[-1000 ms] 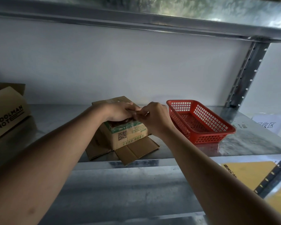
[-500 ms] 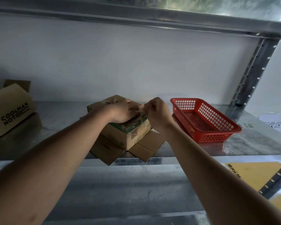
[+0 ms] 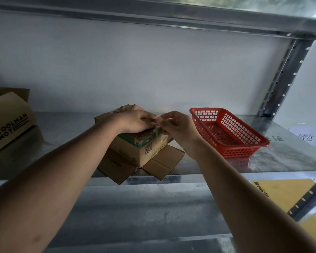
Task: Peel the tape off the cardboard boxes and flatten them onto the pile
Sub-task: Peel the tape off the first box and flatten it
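A small cardboard box with green print and a QR code sits on flattened cardboard on the metal shelf. My left hand presses flat on the box's top, fingers straight. My right hand is at the box's right top edge and pinches the end of clear tape between thumb and fingers; the tape stretches from the box up to my fingertips.
A red plastic basket stands just right of my right hand. A "COOLMAN NOTE" cardboard box sits at the far left. A shelf upright rises at the back right. Yellow sheets lie below right.
The box has turned a little on the flat cardboard. My right hand has lifted slightly up and right, pulling the tape end off the box edge. My left hand stays on top.
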A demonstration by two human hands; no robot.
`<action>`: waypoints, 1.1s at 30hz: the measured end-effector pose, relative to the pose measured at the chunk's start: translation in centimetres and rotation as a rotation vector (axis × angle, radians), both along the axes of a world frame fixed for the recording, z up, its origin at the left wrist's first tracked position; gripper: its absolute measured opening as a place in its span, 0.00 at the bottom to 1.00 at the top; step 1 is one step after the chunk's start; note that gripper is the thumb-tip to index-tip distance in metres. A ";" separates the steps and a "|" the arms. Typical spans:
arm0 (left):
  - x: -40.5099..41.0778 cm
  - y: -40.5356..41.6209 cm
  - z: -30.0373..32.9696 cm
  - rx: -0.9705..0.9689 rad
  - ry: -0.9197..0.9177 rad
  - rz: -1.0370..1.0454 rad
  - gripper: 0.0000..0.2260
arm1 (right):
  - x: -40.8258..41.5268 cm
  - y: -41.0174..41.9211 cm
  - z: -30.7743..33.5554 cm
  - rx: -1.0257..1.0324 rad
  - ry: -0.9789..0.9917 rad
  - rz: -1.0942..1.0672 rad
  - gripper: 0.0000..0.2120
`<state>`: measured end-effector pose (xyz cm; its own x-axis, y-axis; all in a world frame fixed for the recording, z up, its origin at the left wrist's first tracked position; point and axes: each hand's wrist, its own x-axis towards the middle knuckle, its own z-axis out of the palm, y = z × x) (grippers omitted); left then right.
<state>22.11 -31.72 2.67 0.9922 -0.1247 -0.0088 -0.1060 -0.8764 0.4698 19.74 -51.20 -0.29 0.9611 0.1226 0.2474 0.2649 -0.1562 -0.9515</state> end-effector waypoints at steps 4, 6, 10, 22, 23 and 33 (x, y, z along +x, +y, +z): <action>-0.2 -0.2 0.0 -0.036 -0.039 -0.011 0.16 | -0.2 -0.2 0.4 -0.312 -0.227 -0.194 0.06; -0.3 -0.3 0.0 -0.051 -0.057 -0.023 0.16 | -0.3 -0.2 0.6 -0.499 -0.397 -0.278 0.06; -0.5 -0.4 0.0 -0.068 -0.072 -0.040 0.17 | 0.0 0.2 0.6 -0.663 -0.433 -0.282 0.07; -0.6 -0.9 -0.2 -0.003 -0.029 0.018 0.18 | 0.1 0.5 0.8 -0.565 -0.329 -0.247 0.09; -0.5 -0.9 -0.2 0.008 -0.028 0.033 0.19 | 0.0 0.5 0.6 -0.525 -0.311 -0.253 0.10; 0.4 -0.4 -1.6 0.107 -0.039 0.040 0.22 | -0.8 -0.5 -1.8 -0.203 -0.362 -0.088 0.09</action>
